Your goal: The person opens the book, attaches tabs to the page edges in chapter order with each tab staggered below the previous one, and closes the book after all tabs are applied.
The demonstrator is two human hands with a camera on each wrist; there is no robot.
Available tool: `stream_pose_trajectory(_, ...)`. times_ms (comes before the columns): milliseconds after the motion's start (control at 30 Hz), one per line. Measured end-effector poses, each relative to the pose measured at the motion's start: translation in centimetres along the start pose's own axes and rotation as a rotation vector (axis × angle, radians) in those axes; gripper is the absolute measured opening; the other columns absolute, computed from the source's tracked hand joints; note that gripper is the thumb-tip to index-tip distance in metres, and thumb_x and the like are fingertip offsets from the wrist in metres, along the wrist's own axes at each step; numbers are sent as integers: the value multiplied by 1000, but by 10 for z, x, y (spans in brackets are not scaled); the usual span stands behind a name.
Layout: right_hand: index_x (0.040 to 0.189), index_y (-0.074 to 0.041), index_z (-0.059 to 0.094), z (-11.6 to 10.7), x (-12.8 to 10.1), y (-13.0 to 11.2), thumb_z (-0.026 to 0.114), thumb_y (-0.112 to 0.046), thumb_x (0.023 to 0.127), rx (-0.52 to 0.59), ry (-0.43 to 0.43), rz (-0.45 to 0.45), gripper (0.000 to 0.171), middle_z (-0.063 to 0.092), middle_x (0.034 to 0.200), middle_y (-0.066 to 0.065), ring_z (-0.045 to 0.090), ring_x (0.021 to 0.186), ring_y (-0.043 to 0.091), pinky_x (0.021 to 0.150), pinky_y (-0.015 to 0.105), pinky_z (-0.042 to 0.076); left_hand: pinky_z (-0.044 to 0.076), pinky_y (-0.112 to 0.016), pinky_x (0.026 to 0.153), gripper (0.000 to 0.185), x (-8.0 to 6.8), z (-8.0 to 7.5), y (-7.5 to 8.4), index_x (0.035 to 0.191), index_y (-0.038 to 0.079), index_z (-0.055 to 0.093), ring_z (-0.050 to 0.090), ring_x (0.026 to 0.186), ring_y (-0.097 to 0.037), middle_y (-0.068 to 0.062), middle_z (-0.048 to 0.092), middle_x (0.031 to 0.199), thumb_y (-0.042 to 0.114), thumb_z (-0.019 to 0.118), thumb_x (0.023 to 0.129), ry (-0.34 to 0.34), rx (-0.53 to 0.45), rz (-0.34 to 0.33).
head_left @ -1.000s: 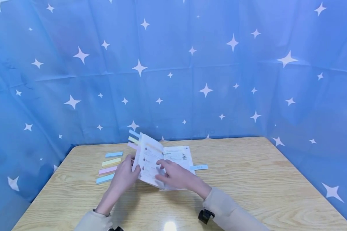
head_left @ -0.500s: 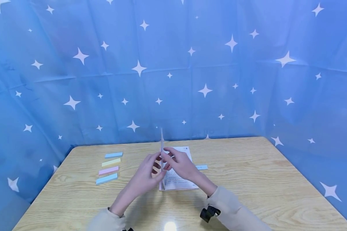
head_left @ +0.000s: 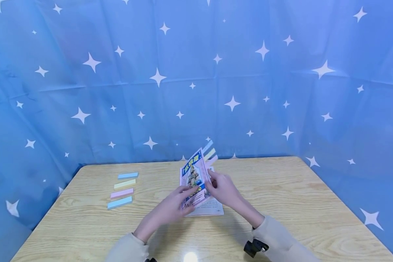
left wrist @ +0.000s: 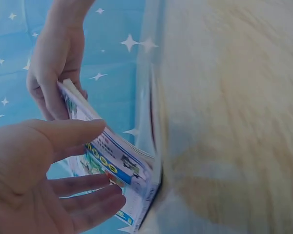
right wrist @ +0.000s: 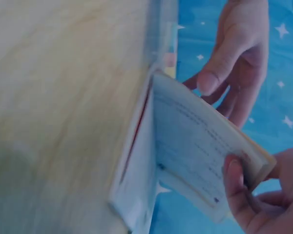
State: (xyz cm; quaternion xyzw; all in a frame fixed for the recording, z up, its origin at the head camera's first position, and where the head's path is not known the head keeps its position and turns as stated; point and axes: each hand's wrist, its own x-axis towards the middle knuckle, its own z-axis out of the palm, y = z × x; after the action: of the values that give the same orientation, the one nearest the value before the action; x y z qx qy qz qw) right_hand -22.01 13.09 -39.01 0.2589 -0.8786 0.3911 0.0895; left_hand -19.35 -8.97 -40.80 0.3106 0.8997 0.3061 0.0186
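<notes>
A paperback book [head_left: 194, 175] with a colourful cover stands half turned over, its front leaves raised and its back pages [head_left: 211, 208] lying on the table. My right hand [head_left: 227, 191] pinches the raised leaves at their outer edge, the thumb on the printed inside page [right wrist: 193, 131]. My left hand [head_left: 168, 207] is at the cover's lower left, its fingers extended and slightly blurred; contact with the cover [left wrist: 110, 158] is hard to tell. Blue, yellow and pink sticky tabs [head_left: 210, 153] stick out from the raised leaves. The right hand hides the lone blue tab at the back pages.
On the left of the wooden table [head_left: 298, 203] lie a blue strip [head_left: 128, 175], a yellow strip [head_left: 124, 183], a pink strip [head_left: 122, 193] and another blue strip [head_left: 119, 202], spaced in a column. A blue star-patterned curtain [head_left: 196, 91] hangs behind.
The front leaves have swung from left through upright towards the right, showing the cover. The left hand has let go of them; the right hand now holds them. The strips have stayed put.
</notes>
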Motion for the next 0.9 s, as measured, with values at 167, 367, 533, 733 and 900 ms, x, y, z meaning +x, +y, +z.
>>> stream_pose_trajectory(167,139,19,45,-2,-11,8,64,1,95,-134,-31,13,52,51,62,-3,41,47,1,42,18,35,44,-57,104,56,-1,7,-1,150,14,51,46,134,-45,-26,42,151,24,68,97,-71,100,-34)
stream_pose_trajectory(367,143,12,47,-3,-22,10,71,-22,96,-259,-272,153,62,61,74,9,37,45,6,43,21,32,46,-58,102,51,-4,16,3,149,22,53,41,138,-45,-23,39,155,28,66,99,-117,236,-98)
stream_pose_trajectory(533,151,0,44,-3,-27,8,76,-42,89,-357,-447,285,81,45,141,38,63,83,24,72,41,53,49,-54,99,47,-4,21,8,145,23,58,46,135,-40,-18,45,152,28,67,99,-112,353,-119)
stream_pose_trajectory(733,146,-2,52,0,-25,8,81,-38,87,-419,-477,262,75,40,144,41,62,111,43,92,53,52,51,-49,98,43,-2,22,13,140,22,63,50,131,-36,-17,49,148,27,69,97,-108,442,-140)
stream_pose_trajectory(900,147,-4,52,5,-19,11,78,-41,89,-387,-472,279,74,33,149,41,56,120,51,97,57,49,51,-51,98,41,1,19,7,138,19,65,48,132,-39,-21,48,148,24,69,97,-108,421,-177)
